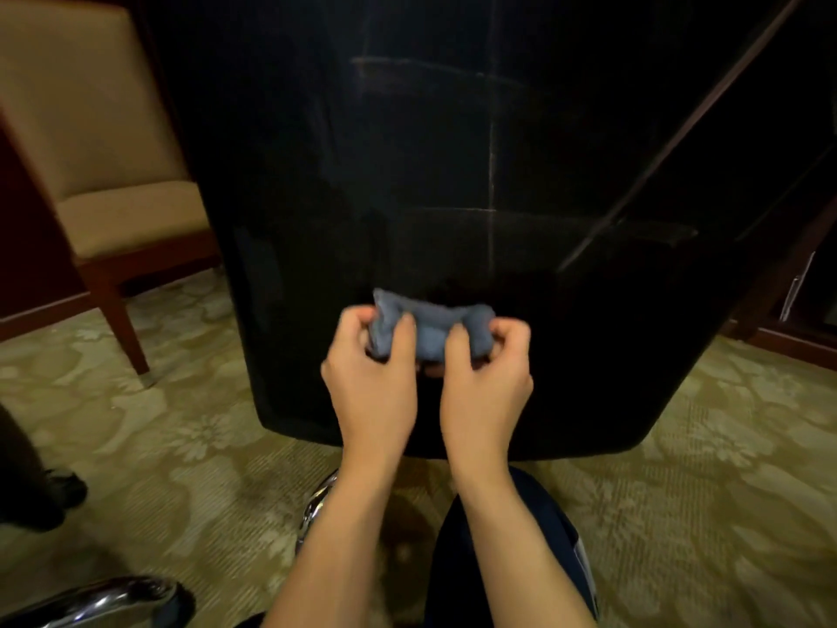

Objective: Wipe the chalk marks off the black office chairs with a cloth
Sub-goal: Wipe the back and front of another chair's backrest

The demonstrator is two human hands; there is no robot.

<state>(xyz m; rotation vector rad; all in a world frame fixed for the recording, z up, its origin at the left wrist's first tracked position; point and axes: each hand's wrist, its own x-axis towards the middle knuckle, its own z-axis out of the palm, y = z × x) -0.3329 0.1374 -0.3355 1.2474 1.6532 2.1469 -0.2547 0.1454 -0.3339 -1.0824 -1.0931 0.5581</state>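
Head view, left hand [369, 378] and right hand [484, 378] both gripping a bunched blue-grey cloth [430, 326] before the black office chair [453, 174] back, faint chalk lines [492, 174] barely legible, chair base hidden, beige armchair [104, 174] cropped at left.

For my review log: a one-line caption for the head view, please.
Both hands, left and right, bunch a blue cloth before a black chair back with faint chalk lines.
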